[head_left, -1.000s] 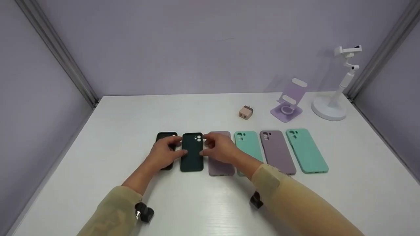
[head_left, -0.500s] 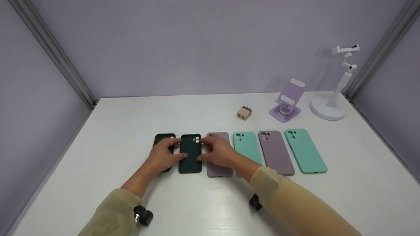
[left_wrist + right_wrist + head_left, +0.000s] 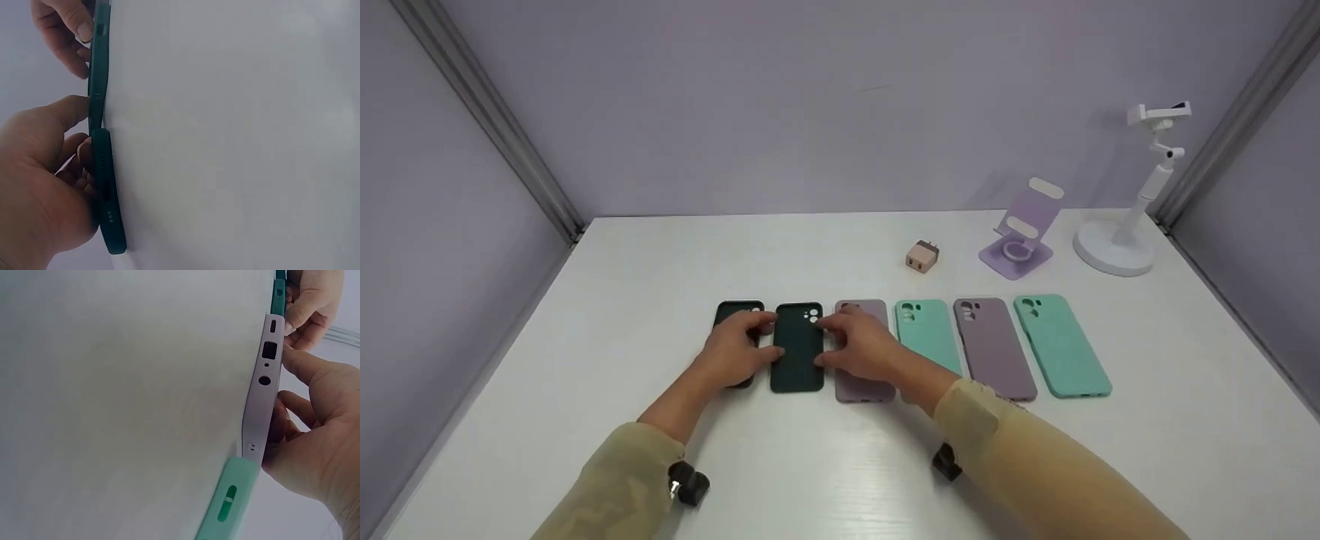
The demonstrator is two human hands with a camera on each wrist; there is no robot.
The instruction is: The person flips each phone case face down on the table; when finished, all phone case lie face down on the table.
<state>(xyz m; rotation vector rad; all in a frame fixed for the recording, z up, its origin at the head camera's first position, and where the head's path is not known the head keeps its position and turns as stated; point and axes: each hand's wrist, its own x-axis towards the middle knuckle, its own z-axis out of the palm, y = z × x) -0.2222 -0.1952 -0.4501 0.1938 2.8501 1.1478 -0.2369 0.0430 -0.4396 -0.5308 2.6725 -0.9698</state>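
Observation:
A dark green phone case (image 3: 797, 360) lies on the white table between both hands. My left hand (image 3: 730, 352) touches its left edge with the thumb and forefinger, and my palm is over a second dark green phone case (image 3: 727, 308), partly hidden. Against the first case's right edge rest the thumb and forefinger of my right hand (image 3: 864, 345). This hand is above a mauve phone case (image 3: 864, 386) and hides much of it. In the left wrist view, the two green cases (image 3: 109, 208) appear edge-on beside the left hand (image 3: 39, 174).
Farther right in the row lie a mint phone case (image 3: 928, 334), a mauve phone case (image 3: 997, 352) and another mint phone case (image 3: 1061, 345). Behind them are a pink charger plug (image 3: 922, 256), a purple phone stand (image 3: 1027, 217) and a white phone stand (image 3: 1114, 247).
The right fingertips have slid slightly down the right edge of the dark green case. The left hand stays almost the same, and the view shifts a little with the head.

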